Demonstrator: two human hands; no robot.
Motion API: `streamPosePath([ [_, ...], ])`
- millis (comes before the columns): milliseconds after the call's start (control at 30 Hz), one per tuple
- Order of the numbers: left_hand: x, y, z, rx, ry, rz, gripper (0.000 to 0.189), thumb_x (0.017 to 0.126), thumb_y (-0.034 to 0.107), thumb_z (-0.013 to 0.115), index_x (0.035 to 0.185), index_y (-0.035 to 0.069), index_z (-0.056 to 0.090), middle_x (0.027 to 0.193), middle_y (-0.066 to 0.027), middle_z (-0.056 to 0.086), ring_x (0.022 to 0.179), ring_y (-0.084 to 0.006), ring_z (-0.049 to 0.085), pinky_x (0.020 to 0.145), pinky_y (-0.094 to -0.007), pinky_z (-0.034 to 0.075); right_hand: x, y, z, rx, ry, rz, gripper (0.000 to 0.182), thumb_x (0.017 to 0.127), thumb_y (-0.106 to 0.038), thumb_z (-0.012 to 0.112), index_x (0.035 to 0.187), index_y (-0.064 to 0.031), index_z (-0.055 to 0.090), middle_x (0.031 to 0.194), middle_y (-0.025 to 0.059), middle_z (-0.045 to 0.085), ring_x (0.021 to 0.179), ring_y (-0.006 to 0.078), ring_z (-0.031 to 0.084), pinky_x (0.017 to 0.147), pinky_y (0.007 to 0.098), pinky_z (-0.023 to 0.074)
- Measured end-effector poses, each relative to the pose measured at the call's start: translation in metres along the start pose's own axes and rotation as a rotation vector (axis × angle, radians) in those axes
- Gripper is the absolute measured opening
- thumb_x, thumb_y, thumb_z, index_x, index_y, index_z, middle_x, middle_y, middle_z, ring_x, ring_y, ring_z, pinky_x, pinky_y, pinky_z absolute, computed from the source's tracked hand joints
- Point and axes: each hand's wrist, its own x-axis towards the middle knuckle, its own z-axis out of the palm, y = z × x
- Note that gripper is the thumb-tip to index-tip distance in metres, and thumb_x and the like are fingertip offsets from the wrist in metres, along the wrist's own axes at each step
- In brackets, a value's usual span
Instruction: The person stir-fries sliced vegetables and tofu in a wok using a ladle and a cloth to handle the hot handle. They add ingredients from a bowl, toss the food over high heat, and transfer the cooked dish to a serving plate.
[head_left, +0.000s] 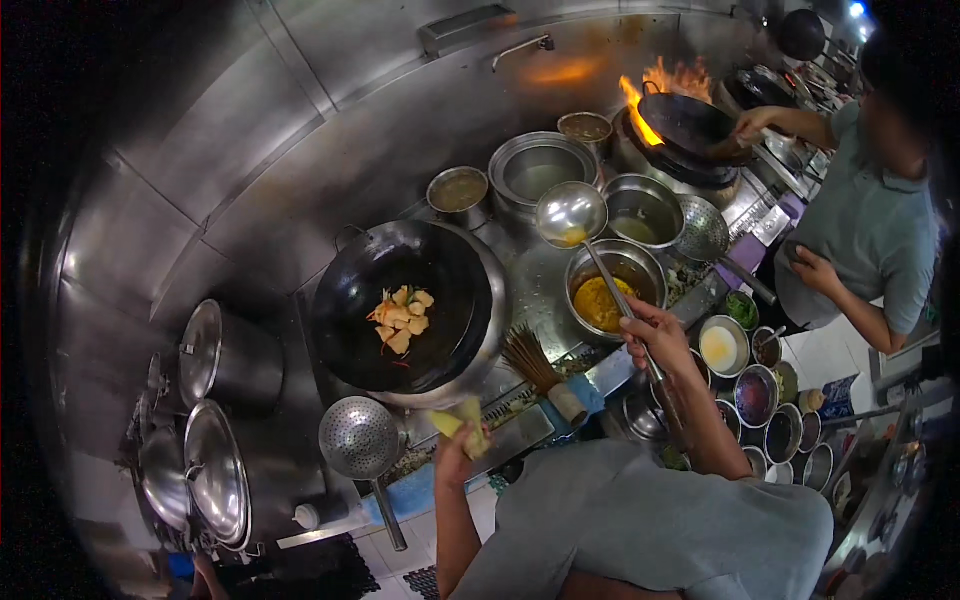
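Before me a black wok (457, 300) sits on the range, with pale food chunks and orange-red strips (403, 319) in its middle. My left hand (459, 450) grips a yellow-green cloth (466, 426) just below the wok's near rim. In my right hand (652, 334) is the handle of a steel ladle (571, 212); its bowl, with a little yellow stuff in it, is over the counter among the pots. Under the ladle's handle stands a steel pot of yellow-orange contents (600, 300). A bamboo wok brush (534, 361) lies between the wok and that pot.
Steel pots (544, 161) stand behind the ladle. Perforated strainers (360, 436) lie at the left and at the right (701, 229). Ingredient bowls (724, 346) crowd the right. A co-worker holds a wok (686, 124) over high flames. Large lidded pots (217, 472) stand at the left.
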Motion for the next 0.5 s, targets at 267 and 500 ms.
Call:
streamPosePath([
  [267,-0.024,-0.049,0.008,-0.086,-0.134,-0.220,0.042,0.097,0.034,0.060,0.124,0.002,0.055,0.083,-0.0159,0.068,0.056,-0.0229,0.062,0.045,-0.0321,0.048,0.019,-0.005,0.071,0.023,-0.227,0.036,0.059,0.097,-0.010,0.068,0.152,-0.0009,0.046,0.074,-0.0001,0.056,0.053,0.0073,0.049,0.042,0.0246,0.0410],
  [500,-0.026,-0.031,0.017,0.457,0.146,0.155,0.037,0.091,0.018,0.070,0.120,-0.001,0.058,0.091,-0.0163,0.070,0.083,-0.0287,0.070,0.072,-0.0398,0.056,0.020,-0.011,0.102,0.060,-0.331,0.077,0.064,0.097,-0.009,0.067,0.155,-0.0009,0.040,0.076,0.0005,0.056,0.053,0.0068,0.048,0.042,0.0244,0.0408],
])
